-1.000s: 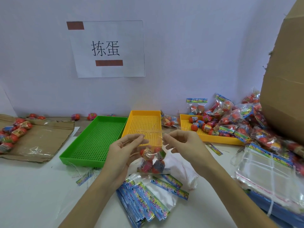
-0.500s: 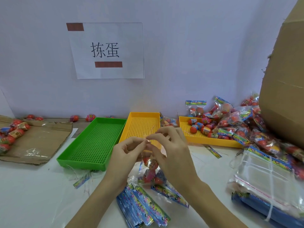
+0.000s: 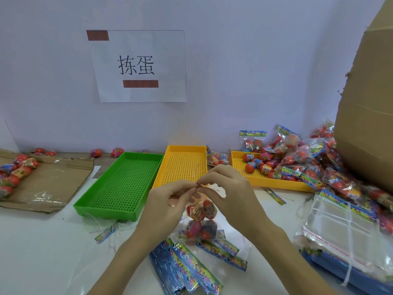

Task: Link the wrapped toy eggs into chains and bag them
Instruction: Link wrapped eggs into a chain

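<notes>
Clear bag of toy eggs pinched at its top by both hands above the desk.

The left hand (image 3: 170,201) and right hand (image 3: 225,192) are held fingertip to fingertip, each pinching the top edge of a clear bag (image 3: 201,220) that hangs below them; four wrapped toy eggs (image 3: 202,210), red with printed bands, are seen inside, print too small to be read. Beneath the bag, a stack of blue printed header cards (image 3: 187,267) is laid on the white desk (image 3: 42,252). Behind the hands, a green perforated tray (image 3: 119,186) and a yellow tray (image 3: 182,165) are set side by side; a second yellow tray (image 3: 274,182) to the right holds loose eggs, with filled bags (image 3: 308,162) heaped beside it. A wall sign (image 3: 138,66) is read as "拣蛋".
</notes>
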A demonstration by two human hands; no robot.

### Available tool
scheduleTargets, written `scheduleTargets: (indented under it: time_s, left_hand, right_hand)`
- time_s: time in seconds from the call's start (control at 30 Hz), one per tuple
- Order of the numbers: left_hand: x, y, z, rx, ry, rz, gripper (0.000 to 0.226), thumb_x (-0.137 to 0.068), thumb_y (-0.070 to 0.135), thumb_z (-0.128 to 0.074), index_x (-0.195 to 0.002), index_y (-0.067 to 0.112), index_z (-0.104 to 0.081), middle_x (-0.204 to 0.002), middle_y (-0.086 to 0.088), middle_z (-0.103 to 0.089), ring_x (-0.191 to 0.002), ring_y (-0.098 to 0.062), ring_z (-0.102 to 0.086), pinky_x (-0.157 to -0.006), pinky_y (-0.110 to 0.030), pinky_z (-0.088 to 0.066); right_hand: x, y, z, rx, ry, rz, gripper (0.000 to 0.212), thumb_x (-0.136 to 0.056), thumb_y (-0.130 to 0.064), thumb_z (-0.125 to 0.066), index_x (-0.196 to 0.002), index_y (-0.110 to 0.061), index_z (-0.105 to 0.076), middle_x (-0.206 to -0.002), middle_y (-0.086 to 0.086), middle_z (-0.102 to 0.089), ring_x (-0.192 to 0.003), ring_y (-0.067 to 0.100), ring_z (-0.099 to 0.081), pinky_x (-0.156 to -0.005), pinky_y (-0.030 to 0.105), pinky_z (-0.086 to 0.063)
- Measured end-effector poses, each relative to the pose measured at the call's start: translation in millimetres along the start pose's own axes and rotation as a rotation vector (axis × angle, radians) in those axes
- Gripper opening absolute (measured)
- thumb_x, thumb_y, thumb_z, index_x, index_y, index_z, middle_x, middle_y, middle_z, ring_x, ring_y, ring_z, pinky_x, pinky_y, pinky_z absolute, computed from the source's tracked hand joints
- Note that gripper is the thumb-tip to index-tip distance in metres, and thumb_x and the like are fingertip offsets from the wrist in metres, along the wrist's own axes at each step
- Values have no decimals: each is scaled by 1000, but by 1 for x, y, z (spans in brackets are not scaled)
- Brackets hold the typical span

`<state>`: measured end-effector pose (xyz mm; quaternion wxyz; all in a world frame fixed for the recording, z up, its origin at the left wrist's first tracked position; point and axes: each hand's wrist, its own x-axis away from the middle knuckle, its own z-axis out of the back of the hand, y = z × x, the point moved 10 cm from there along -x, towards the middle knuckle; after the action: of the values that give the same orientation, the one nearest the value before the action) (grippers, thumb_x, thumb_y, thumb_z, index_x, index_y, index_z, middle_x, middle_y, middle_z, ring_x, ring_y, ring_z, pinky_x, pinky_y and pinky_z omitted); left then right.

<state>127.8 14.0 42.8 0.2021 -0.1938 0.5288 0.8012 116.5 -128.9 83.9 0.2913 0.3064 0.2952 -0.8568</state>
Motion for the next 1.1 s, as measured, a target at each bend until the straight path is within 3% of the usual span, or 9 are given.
scheduleTargets:
  time_s: [0.17, 0.27, 0.47, 0.7, 1.1]
  left_hand:
    - [1, 9, 0, -94, 10, -60, 19, -96, 25, -65, -110, 21, -78, -92, 13, -79, -90, -3, -74, -81, -25, -58]
    - [1, 6, 0, -39, 9, -21, 21, -99, 14, -68, -115, 24, -77, -89, 13, -79, -90, -6, -75, -83, -22, -57]
    - [1, -4, -1, 106, 8, 96, 17, -99, 10, -68, -106, 19, -80, -88, 5, -81, -89, -13, -77, -86, -36, -61]
    - [0, -8, 2, 173, 25, 153, 12, -97, 8, -70, -98, 12, -81, -88, -2, -77, -81, -20, -73, -81, -45, -60]
    - [2, -5, -6, 95, -41, 125, 17, -94, 3, -73, -94, 18, -82, -82, 2, -74, -77, -23, -71, -77, -39, -59]
  right_hand:
    - [-1, 11, -2, -54, -57, -36, 9, -92, -18, -76, -101, -14, -77, -97, -2, -69, -89, 13, -60, -75, 25, -53]
    - [-2, 12, 2, -53, -27, -38, 18, -93, -21, -75, -110, -14, -75, -104, -1, -68, -94, 14, -60, -80, 19, -49]
    - [1, 1, 5, -10, 52, -22, 19, -94, -17, -75, -111, -12, -70, -102, -1, -66, -88, 5, -54, -80, 8, -42]
    - [2, -10, 7, 66, 94, 53, 11, -90, -11, -76, -99, -6, -80, -102, 11, -72, -96, 27, -68, -81, 36, -60]
    - [3, -19, 2, 130, 69, 202, 4, -86, -3, -79, -88, -4, -75, -90, 7, -68, -84, 25, -62, -74, 33, -55]
